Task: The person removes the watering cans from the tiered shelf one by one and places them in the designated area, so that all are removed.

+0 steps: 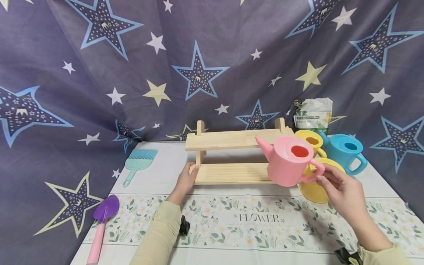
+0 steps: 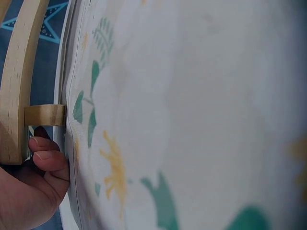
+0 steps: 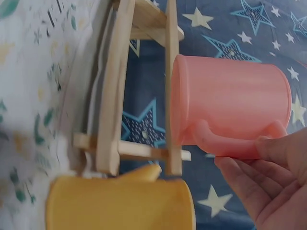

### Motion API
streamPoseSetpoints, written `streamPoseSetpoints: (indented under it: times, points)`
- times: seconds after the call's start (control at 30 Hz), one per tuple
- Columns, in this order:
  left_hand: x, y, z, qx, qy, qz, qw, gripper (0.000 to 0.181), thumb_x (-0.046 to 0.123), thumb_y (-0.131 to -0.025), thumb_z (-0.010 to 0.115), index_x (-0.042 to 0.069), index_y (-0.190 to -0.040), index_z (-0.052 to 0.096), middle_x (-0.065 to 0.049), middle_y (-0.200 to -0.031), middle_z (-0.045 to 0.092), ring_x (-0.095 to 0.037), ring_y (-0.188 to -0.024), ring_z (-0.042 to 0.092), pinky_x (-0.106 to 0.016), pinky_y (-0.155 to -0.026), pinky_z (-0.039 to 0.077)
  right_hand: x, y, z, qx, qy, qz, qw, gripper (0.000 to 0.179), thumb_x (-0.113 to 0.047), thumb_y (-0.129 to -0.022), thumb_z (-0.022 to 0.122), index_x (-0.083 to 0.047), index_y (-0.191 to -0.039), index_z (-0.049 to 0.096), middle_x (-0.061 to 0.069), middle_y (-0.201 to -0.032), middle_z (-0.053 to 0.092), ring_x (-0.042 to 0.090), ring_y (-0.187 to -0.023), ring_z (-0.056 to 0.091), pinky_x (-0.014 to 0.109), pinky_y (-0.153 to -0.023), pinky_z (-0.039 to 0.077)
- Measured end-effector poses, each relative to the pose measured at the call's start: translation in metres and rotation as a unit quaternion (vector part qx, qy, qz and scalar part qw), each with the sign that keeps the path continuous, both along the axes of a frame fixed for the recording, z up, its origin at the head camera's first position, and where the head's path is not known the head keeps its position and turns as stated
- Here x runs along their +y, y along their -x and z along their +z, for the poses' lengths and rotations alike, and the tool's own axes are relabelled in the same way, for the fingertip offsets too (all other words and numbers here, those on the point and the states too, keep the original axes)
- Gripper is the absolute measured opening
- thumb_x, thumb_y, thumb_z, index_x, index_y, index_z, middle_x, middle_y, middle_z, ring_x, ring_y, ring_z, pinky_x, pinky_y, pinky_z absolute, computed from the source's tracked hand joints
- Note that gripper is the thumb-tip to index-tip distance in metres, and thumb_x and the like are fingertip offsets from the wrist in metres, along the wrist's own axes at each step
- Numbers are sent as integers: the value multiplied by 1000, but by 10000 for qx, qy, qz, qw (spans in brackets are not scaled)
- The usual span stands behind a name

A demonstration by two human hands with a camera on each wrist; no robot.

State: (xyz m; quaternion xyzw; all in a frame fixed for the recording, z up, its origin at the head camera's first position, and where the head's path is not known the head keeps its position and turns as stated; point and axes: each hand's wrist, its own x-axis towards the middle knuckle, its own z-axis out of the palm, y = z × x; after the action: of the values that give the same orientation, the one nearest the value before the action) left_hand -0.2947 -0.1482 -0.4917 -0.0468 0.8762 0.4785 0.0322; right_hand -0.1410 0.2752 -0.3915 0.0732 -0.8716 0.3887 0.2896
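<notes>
My right hand (image 1: 346, 189) pinches the handle of a pink toy watering can (image 1: 286, 167), thumb on one side and fingers on the other. Its spout points left, and in the head view it overlaps the right end of a two-tier wooden shelf (image 1: 232, 140). In the right wrist view the can's pink body (image 3: 230, 98) hangs beside the shelf frame (image 3: 110, 96). My left hand (image 1: 186, 180) grips the left end of the lower board; in the left wrist view its fingers (image 2: 50, 160) curl at the board's end, beside the wooden foot (image 2: 45, 115).
Right of the shelf stand a yellow watering can (image 1: 308, 136), another yellow object (image 1: 313, 189) partly behind the pink can, and a blue watering can (image 1: 342, 149). A white bag (image 1: 313, 114) is behind them. At left lie a teal brush (image 1: 139, 160) and a purple-and-pink trowel (image 1: 106, 209).
</notes>
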Motion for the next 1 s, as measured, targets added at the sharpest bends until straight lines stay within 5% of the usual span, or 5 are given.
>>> streamPoseSetpoints:
  times: [0.17, 0.27, 0.5, 0.7, 1.0]
  points:
    - [1, 0, 0, -105, -23, 15, 9999, 49, 47, -102, 41, 17, -142, 41, -13, -147, 45, -35, -135, 42, -56, -111, 30, 19, -7, 7, 109, 128, -160, 9997, 37, 5, -87, 70, 5, -123, 62, -28, -99, 63, -21, -85, 57, 2, -69, 47]
    - [1, 0, 0, -94, -38, 23, 9999, 49, 47, -102, 41, 17, -141, 41, -14, -146, 46, -35, -134, 43, -56, -111, 31, 32, -10, 12, 68, 70, -447, 9990, 34, 2, -89, 69, 5, -122, 63, -42, -96, 52, -25, -85, 54, 0, -68, 45]
    - [1, 1, 1, -41, -19, 11, 10000, 51, 46, -102, 41, 16, -142, 41, -15, -146, 46, -36, -134, 42, -55, -111, 31, 64, -13, 18, 192, 280, -1090, 9935, 32, 3, -93, 62, 8, -125, 60, -40, -94, 50, -25, -78, 53, -1, -66, 45]
    - [0, 2, 0, -39, -44, -11, 10000, 51, 46, -102, 42, 16, -142, 41, -14, -146, 46, -36, -135, 41, -55, -111, 30, 88, -14, 16, 850, 1062, -721, 9881, 39, 18, -90, 54, -1, -124, 61, -28, -96, 62, -15, -82, 61, 2, -71, 47]
    - [-1, 1, 1, -129, -67, -15, 9999, 51, 47, -102, 41, 16, -143, 40, -14, -149, 43, -36, -137, 38, -56, -113, 28, 115, -17, 3, 1512, 913, -635, 9822, 41, 17, -93, 51, -4, -128, 59, -29, -101, 60, -16, -89, 58, -1, -76, 42]
